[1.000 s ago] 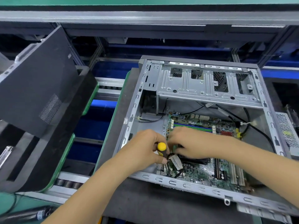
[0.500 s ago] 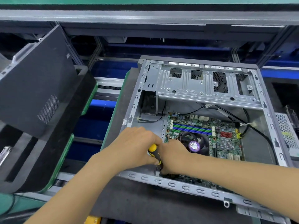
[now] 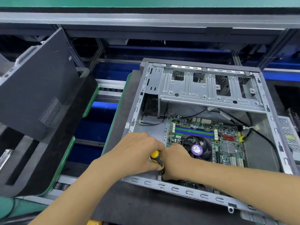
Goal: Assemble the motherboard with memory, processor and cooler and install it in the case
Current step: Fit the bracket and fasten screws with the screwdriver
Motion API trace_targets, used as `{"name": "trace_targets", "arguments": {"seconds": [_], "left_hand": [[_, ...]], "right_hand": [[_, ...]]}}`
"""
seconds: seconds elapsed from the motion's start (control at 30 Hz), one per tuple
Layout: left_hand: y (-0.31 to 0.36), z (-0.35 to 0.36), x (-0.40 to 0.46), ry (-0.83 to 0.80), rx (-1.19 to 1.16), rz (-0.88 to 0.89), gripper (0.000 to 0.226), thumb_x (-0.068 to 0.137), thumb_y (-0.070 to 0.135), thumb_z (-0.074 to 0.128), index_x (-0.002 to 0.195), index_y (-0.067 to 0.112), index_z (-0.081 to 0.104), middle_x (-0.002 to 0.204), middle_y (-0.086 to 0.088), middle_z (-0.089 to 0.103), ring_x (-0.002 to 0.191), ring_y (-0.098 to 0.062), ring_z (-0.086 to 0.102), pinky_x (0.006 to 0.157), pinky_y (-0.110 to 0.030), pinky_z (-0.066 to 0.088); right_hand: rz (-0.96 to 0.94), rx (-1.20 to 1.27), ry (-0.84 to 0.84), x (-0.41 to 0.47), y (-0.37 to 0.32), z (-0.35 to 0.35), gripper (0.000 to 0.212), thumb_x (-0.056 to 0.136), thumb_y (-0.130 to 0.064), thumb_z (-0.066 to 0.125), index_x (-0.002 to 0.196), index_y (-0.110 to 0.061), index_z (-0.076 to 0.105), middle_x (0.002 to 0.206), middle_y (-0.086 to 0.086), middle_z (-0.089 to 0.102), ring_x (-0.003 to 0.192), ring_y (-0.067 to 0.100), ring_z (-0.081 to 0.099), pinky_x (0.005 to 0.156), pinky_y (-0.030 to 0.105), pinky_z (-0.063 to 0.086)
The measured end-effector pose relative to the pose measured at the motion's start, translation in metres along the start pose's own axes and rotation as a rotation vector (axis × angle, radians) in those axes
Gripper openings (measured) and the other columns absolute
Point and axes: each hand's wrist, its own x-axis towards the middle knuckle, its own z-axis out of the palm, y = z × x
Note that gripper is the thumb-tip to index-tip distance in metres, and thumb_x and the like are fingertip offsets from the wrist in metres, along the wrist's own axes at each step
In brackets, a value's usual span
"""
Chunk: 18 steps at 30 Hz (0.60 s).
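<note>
The open grey case (image 3: 178, 190) lies on its side with the green motherboard (image 3: 227, 145) inside. On the board sit a black cooler fan (image 3: 197, 149) with a purple label and blue and green memory slots (image 3: 194, 132). My left hand (image 3: 138, 153) grips the yellow-and-black screwdriver (image 3: 156, 158) at the board's near left corner. Pressed against it, my right hand (image 3: 176, 159) curls its fingers down around the screwdriver's lower end. The tip and that corner of the board are hidden behind my hands and the case rim.
A black side panel (image 3: 35, 88) leans on black foam at the left. The case rests on a dark mat in a green-edged tray (image 3: 113, 127). Black cables with a yellow plug (image 3: 241, 139) run along the case floor at right. A perforated metal box (image 3: 289, 132) lies outside the right wall.
My right hand has left the middle of the board, uncovering the cooler fan, and now sits low at the near left corner beside the screwdriver. My left hand moved slightly toward me with it.
</note>
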Motion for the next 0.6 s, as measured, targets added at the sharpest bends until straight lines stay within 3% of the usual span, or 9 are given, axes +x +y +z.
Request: {"name": "trace_targets", "arguments": {"seconds": [0.07, 0.13, 0.2, 0.27, 0.37, 0.47, 0.53, 0.6], "left_hand": [[0.000, 0.000, 0.001, -0.009, 0.001, 0.006, 0.021, 0.080, 0.051, 0.064, 0.096, 0.037, 0.063, 0.064, 0.012, 0.052, 0.068, -0.011, 0.042, 0.058, -0.027, 0.032], [0.001, -0.001, 0.002, -0.023, 0.012, 0.018, 0.020, 0.081, 0.051, 0.065, 0.095, 0.036, 0.063, 0.064, 0.011, 0.052, 0.068, -0.012, 0.042, 0.058, -0.027, 0.032], [0.003, -0.001, 0.003, -0.034, 0.069, 0.048, 0.022, 0.082, 0.050, 0.064, 0.094, 0.032, 0.062, 0.070, 0.010, 0.056, 0.067, -0.015, 0.041, 0.058, -0.028, 0.030], [0.005, -0.002, 0.006, -0.035, 0.135, 0.074, 0.025, 0.083, 0.052, 0.063, 0.089, 0.028, 0.057, 0.067, 0.008, 0.048, 0.063, -0.019, 0.038, 0.055, -0.030, 0.026], [0.014, -0.002, 0.013, -0.038, 0.183, 0.084, 0.038, 0.084, 0.059, 0.058, 0.076, 0.024, 0.043, 0.059, 0.007, 0.036, 0.052, -0.016, 0.030, 0.046, -0.028, 0.016], [0.017, 0.004, 0.019, -0.015, 0.111, 0.028, 0.048, 0.081, 0.064, 0.057, 0.060, 0.024, 0.039, 0.055, 0.006, 0.037, 0.048, -0.008, 0.031, 0.045, -0.026, 0.017], [0.016, 0.009, 0.018, 0.025, 0.070, -0.026, 0.053, 0.077, 0.068, 0.058, 0.056, 0.025, 0.035, 0.052, 0.009, 0.036, 0.048, -0.010, 0.034, 0.045, -0.026, 0.020], [0.015, 0.011, 0.018, 0.044, 0.026, -0.072, 0.054, 0.069, 0.074, 0.061, 0.058, 0.025, 0.040, 0.054, 0.009, 0.042, 0.054, -0.013, 0.042, 0.048, -0.026, 0.027]], "right_hand": [[0.000, 0.001, 0.005, -0.002, -0.002, 0.000, 0.046, 0.081, -0.031, 0.060, 0.063, -0.019, 0.019, 0.062, -0.001, 0.038, 0.051, 0.017, 0.027, 0.066, 0.032, 0.029], [-0.040, 0.062, -0.007, -0.007, 0.003, -0.009, 0.037, 0.082, -0.031, 0.061, 0.070, -0.015, 0.031, 0.077, 0.005, 0.055, 0.056, 0.021, 0.036, 0.069, 0.029, 0.031], [-0.114, 0.260, -0.111, -0.017, 0.017, -0.030, 0.028, 0.081, -0.036, 0.069, 0.090, -0.014, 0.054, 0.092, 0.005, 0.063, 0.074, 0.023, 0.052, 0.069, 0.027, 0.039], [-0.153, 0.433, -0.170, -0.031, 0.037, -0.059, 0.038, 0.077, -0.041, 0.073, 0.105, -0.020, 0.060, 0.090, -0.007, 0.063, 0.081, 0.012, 0.057, 0.072, 0.025, 0.047], [-0.169, 0.596, -0.014, -0.052, 0.051, -0.092, 0.034, 0.077, -0.052, 0.068, 0.099, -0.026, 0.061, 0.075, -0.017, 0.062, 0.068, -0.003, 0.056, 0.060, 0.009, 0.041], [-0.062, 0.432, 0.073, -0.058, 0.037, -0.099, 0.050, 0.074, -0.073, 0.051, 0.080, -0.024, 0.059, 0.063, -0.009, 0.062, 0.055, 0.001, 0.057, 0.047, 0.016, 0.040], [-0.032, 0.377, 0.054, -0.055, 0.027, -0.098, 0.057, 0.078, -0.069, 0.051, 0.080, -0.013, 0.059, 0.060, -0.002, 0.062, 0.050, 0.007, 0.058, 0.043, 0.023, 0.043], [-0.038, 0.387, 0.037, -0.052, 0.025, -0.098, 0.050, 0.086, -0.055, 0.055, 0.086, -0.005, 0.059, 0.062, 0.002, 0.061, 0.044, 0.013, 0.055, 0.046, 0.022, 0.043]]}}
